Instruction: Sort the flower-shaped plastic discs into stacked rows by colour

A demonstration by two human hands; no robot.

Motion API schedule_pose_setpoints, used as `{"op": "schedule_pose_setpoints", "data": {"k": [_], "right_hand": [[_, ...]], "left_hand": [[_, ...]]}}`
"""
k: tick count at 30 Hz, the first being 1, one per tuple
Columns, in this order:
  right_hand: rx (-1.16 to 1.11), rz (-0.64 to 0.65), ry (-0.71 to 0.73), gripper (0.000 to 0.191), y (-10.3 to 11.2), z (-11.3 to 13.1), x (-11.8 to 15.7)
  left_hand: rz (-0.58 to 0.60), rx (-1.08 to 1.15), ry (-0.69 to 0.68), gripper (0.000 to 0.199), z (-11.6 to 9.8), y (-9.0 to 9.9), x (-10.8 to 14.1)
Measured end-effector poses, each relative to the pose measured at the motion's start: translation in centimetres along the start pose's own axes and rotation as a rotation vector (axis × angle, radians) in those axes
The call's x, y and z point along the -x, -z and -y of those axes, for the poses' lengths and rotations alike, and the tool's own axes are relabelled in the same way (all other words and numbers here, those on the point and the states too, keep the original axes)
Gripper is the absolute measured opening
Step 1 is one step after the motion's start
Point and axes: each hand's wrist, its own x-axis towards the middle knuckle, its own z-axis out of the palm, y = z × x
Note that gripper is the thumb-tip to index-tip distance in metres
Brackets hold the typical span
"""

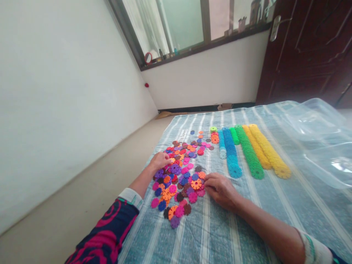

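Observation:
A loose pile of snowflake building discs (175,168) in pink, purple, orange, blue, red and brown lies on the striped cloth. At its left edge, my left hand (160,160) has its fingers pinched at an orange disc (172,160). My right hand (220,187) rests at the pile's right side, fingers drawn together beside pink and orange discs; whatever is between its fingertips is hidden. Farther right, overlapping discs form colour-sorted rows: blue (232,156), green (250,156) and yellow (271,152). A short red-orange group (215,138) lies at the rows' left end.
Clear plastic containers (316,115) stand on the right of the striped cloth (220,234). A small printed label (182,135) lies behind the pile. A white wall (68,91) runs along the left, with a window sill and dark red door (316,44) beyond.

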Motion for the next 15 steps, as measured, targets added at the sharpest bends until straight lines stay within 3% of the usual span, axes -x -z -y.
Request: {"op": "schedule_pose_setpoints", "data": {"k": [7,15], "right_hand": [[-0.002,0.006,-0.004,0.018,0.0,0.1,0.0],[0.028,0.003,-0.007,0.017,-0.1,0.1,-0.3]], "left_hand": [[-0.089,0.214,0.144,0.018,0.2,-0.8,0.0],[-0.034,0.366,0.134,0.017,-2.0,1.6,0.5]]}}
